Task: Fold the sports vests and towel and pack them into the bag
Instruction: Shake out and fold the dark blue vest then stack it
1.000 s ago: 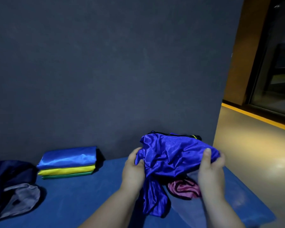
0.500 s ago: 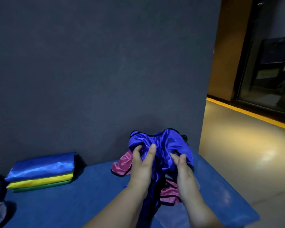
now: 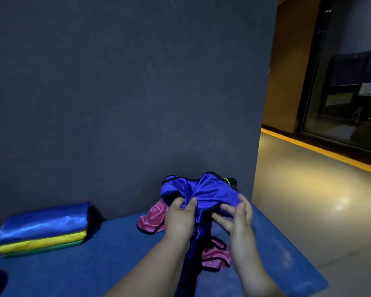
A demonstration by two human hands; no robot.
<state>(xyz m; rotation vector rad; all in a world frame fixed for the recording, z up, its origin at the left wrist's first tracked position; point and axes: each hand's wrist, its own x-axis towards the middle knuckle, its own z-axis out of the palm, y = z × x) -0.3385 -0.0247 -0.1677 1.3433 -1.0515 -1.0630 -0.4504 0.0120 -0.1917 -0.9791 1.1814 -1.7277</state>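
On my feed a blue desk (image 3: 94,264) sits against a dark grey wall (image 3: 126,93) that fills most of the view. Past the wall's right edge I see a pale, glossy floor (image 3: 308,200) with a patch of glare, bordered by a yellow stripe (image 3: 321,150). Beyond the stripe stand a brown pillar (image 3: 287,71) and a dark glass panel (image 3: 351,103) with dim reflections

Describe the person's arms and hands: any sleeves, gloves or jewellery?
The left forearm and right forearm are bare to the frame's edge, no sleeve showing. The left hand and right hand wear no gloves; no ring, watch or band is visible in dim light.
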